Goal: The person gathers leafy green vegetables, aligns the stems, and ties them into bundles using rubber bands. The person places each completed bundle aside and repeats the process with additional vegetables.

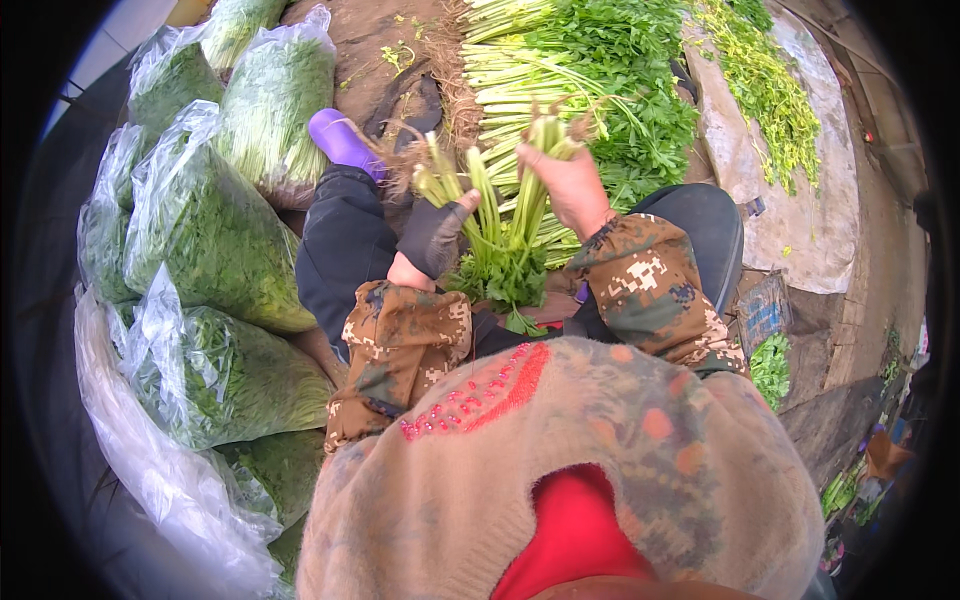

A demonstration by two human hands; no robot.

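Observation:
My left hand [435, 236], in a dark fingerless glove, is closed on some celery stalks [486, 202], their roots pointing up and away from me. Bare, my right hand [566, 184] grips more celery stalks [534, 202] beside them, with brown roots above the fingers. The leafy ends [506, 274] of both bunches hang together between my knees. Just beyond my hands lies a large pile of celery [622, 67], pale stalks and roots to the left, green leaves to the right.
Several clear plastic bags of leafy greens [210, 217] stand at the left beside my leg. A purple boot [345, 142] is on my left foot. Yellowish leaves [772, 97] lie on a pale sheet [832, 172] at the right. Loose greens [770, 370] sit near my right side.

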